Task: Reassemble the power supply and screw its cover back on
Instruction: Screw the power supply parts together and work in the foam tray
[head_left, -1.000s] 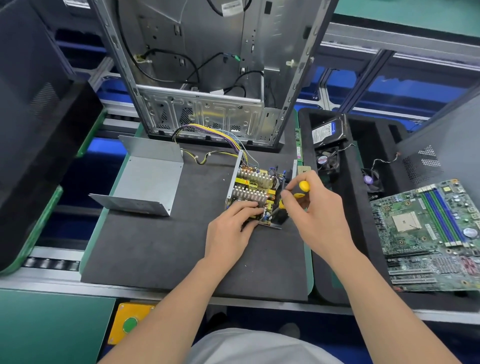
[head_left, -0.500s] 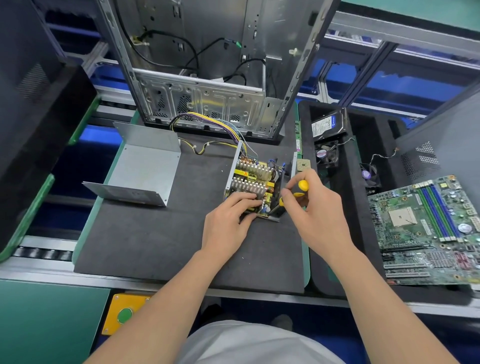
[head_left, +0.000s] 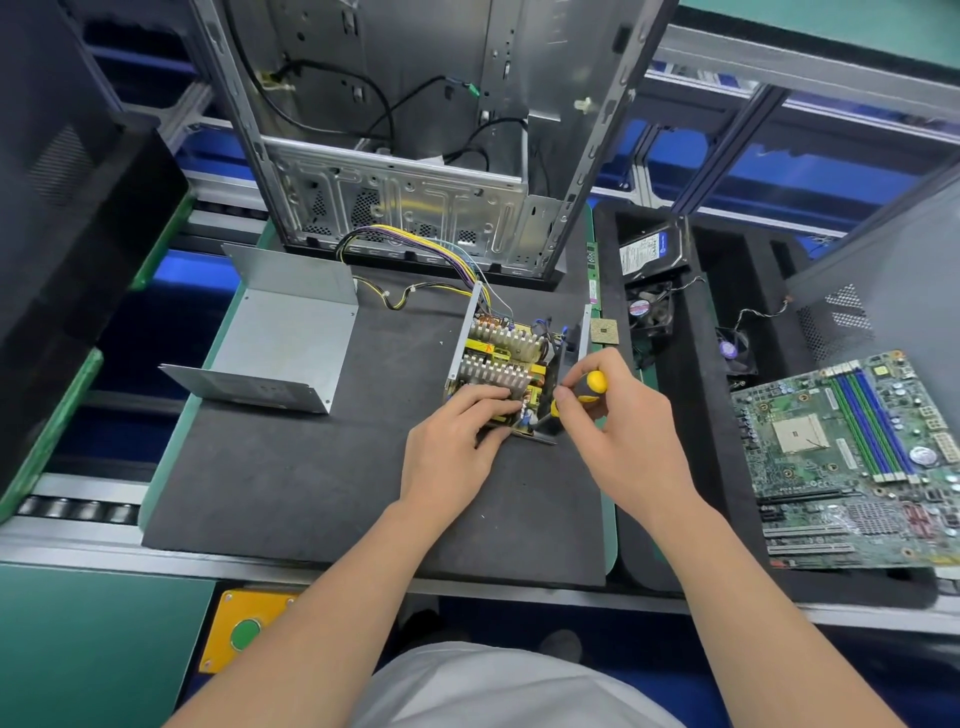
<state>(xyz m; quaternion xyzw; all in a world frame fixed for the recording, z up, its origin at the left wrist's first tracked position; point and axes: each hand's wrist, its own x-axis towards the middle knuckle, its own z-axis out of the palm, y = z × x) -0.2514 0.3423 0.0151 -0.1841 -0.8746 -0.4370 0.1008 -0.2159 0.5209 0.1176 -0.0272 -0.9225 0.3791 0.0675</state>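
Observation:
The open power supply (head_left: 501, 358) sits on the black foam mat (head_left: 322, 488), its heat sinks and yellow parts exposed, with a bundle of coloured wires running back from it. My left hand (head_left: 452, 447) rests on its near edge, fingers curled over the board. My right hand (head_left: 618, 431) grips a yellow and black screwdriver (head_left: 582, 392), whose tip points down into the near right corner of the unit; the tip itself is hidden. The grey metal cover (head_left: 283, 338) lies apart on the mat to the left.
An empty computer case (head_left: 415, 156) stands upright behind the mat. A black tray on the right holds a hard drive (head_left: 649, 249) and fans (head_left: 649, 309). A CPU chip (head_left: 604, 331) lies beside the unit. A green motherboard (head_left: 852, 457) lies far right.
Both hands stay on the power supply's near right corner. The screwdriver handle has shifted slightly in my right hand; the camera has tilted a little.

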